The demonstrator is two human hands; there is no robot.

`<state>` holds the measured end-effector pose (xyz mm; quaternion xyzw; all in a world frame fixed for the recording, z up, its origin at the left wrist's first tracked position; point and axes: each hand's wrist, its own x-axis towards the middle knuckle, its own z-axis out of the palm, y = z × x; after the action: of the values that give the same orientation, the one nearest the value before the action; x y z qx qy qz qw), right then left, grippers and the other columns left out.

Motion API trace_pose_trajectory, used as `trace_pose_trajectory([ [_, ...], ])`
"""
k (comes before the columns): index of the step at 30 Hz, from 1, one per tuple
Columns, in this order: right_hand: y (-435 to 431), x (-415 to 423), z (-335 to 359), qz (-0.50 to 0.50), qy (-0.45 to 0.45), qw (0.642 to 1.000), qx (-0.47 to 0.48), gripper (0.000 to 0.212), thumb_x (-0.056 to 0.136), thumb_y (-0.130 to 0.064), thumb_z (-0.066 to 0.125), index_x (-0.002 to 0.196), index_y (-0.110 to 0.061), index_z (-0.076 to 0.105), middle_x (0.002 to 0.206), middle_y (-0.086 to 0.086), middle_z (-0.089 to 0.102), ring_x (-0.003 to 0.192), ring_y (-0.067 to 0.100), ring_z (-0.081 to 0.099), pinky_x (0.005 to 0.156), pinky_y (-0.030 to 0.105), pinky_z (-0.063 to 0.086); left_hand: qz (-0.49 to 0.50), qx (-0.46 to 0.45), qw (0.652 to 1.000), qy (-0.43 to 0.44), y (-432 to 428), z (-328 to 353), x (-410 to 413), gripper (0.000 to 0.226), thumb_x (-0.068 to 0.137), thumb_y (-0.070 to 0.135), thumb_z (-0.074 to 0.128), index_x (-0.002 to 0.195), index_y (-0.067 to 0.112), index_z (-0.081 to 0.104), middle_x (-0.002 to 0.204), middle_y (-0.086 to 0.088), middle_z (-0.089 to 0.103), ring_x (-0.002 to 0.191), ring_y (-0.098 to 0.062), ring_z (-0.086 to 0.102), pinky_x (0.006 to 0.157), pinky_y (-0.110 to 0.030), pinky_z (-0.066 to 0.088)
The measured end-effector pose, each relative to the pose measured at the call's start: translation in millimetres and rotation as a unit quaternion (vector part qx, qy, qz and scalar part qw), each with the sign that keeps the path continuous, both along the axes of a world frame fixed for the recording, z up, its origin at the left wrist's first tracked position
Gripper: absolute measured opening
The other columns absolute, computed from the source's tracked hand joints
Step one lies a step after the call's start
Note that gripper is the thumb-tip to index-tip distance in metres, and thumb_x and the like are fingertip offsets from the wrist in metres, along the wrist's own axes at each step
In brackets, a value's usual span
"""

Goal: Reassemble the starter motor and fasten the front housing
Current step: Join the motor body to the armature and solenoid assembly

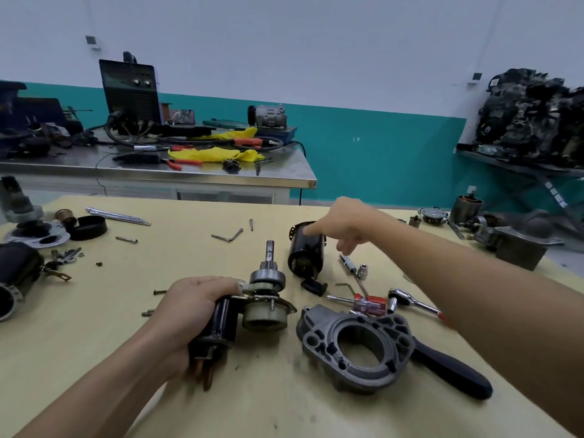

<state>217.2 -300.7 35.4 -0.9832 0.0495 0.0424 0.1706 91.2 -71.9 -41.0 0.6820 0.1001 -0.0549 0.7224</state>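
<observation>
Grey cast front housing (322, 341) sits on the desk (268, 403) at 4 o'clock from your left hand (189, 306), which is clamped round the black solenoid end of the shaft assembly (264, 311). Your right hand (344, 219) is loose-fingered, just touching the black motor case (305, 259) up at 1 o'clock. Heads up: that case looks ready to roll toward the socket (363, 269) if you nudge it instead of grabbing.

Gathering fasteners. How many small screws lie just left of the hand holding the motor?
2: one screw left of the left hand, level with its knuckles; a second screw nearer me. Others may hide under parts.
</observation>
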Motion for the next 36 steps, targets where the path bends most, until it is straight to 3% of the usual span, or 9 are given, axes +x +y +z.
trace_pose_trajectory([
  [3,-19.7,-25.1,4.8,0.033,0.065,0.992,-0.104,0.027,0.087,-0.028,0.074,0.089,-0.002,0.068,0.054,0.002,0.068,0.036,0.015,0.059,0.041,0.02,0.04,-0.017,0.014,1.0,-0.008,3.2,-0.2,1.2,0.016,0.083,0.014,0.067,0.072,0.007,0.076,0.061,-0.014,0.06,0.048,-0.024,0.053,0.048,-0.026,0.045],
  [6,-24.7,-44.0,-13.0,0.054,0.142,0.971,-0.187,0.021,0.082,-0.012,0.076,0.068,-0.006,0.062,0.037,-0.003,0.051,0.031,0.013,0.045,0.038,0.018,0.036,-0.032,0.027,0.999,-0.018,2.9,-0.1,0.7,0.016,0.085,0.013,0.065,0.076,0.008,0.077,0.063,-0.013,0.062,0.048,-0.022,0.056,0.048,-0.025,0.045],
  [12,-8.0,-51.4,-31.1,0.084,0.162,0.956,-0.229,0.01,0.088,-0.016,0.069,0.08,-0.014,0.064,0.077,0.006,0.06,0.05,0.016,0.044,0.046,0.019,0.036,-0.027,0.042,0.999,-0.013,1.8,2.3,-3.0,0.024,0.085,0.016,0.063,0.062,0.014,0.072,0.063,-0.014,0.061,0.05,-0.024,0.055,0.048,-0.028,0.045],
  [16,-11.3,-50.9,-34.9,0.052,0.13,0.984,-0.109,0.016,0.077,-0.007,0.071,0.066,-0.009,0.06,0.067,0.009,0.057,0.05,0.02,0.045,0.044,0.023,0.036,-0.02,0.033,0.999,0.005,1.7,5.2,-4.8,0.017,0.08,0.02,0.064,0.065,0.014,0.069,0.066,-0.015,0.059,0.054,-0.025,0.054,0.051,-0.031,0.044],
  [20,-23.7,-49.9,-23.3,-0.004,-0.004,0.998,0.065,0.019,0.077,-0.002,0.067,0.059,-0.003,0.061,0.051,0.008,0.055,0.041,0.019,0.049,0.044,0.022,0.043,-0.02,0.012,0.999,0.042,2.7,7.2,-5.4,0.026,0.076,0.028,0.064,0.075,0.003,0.072,0.068,-0.014,0.063,0.055,-0.026,0.056,0.052,-0.033,0.047],
  [23,-22.4,-56.6,-5.5,0.017,-0.109,0.967,0.228,0.015,0.082,-0.001,0.067,0.068,0.004,0.07,0.061,0.014,0.066,0.053,0.018,0.061,0.05,0.024,0.054,-0.006,-0.01,0.999,0.052,0.7,6.9,-5.0,0.024,0.077,0.032,0.065,0.059,0.017,0.071,0.064,-0.013,0.064,0.049,-0.025,0.056,0.05,-0.033,0.049],
  [27,14.6,-88.8,-0.5,0.227,-0.22,0.87,0.379,0.011,0.094,-0.007,0.066,0.084,-0.008,0.072,0.078,0.007,0.076,0.072,0.018,0.072,0.058,0.026,0.06,0.015,-0.033,0.998,0.051,0.6,5.2,-2.3,0.035,0.083,0.036,0.065,0.052,0.019,0.07,0.06,-0.009,0.064,0.046,-0.024,0.059,0.052,-0.033,0.05],
  [29,38.3,-103.5,-17.9,0.311,-0.244,0.833,0.387,0.008,0.096,-0.008,0.063,0.093,-0.005,0.069,0.084,0.006,0.075,0.077,0.017,0.074,0.062,0.03,0.061,0.011,-0.041,0.998,0.048,0.1,5.4,-2.8,0.033,0.083,0.035,0.065,0.056,0.017,0.072,0.063,-0.011,0.065,0.049,-0.025,0.06,0.055,-0.034,0.05],
  [36,51.6,-110.0,-70.4,0.345,-0.307,0.827,0.321,0.011,0.102,-0.027,0.048,0.105,-0.022,0.057,0.091,0.001,0.073,0.081,0.015,0.072,0.07,0.045,0.06,-0.009,-0.034,0.999,0.028,-0.2,2.4,-1.2,0.031,0.084,0.035,0.071,0.06,0.016,0.074,0.061,-0.01,0.066,0.046,-0.022,0.059,0.048,-0.027,0.047],
])
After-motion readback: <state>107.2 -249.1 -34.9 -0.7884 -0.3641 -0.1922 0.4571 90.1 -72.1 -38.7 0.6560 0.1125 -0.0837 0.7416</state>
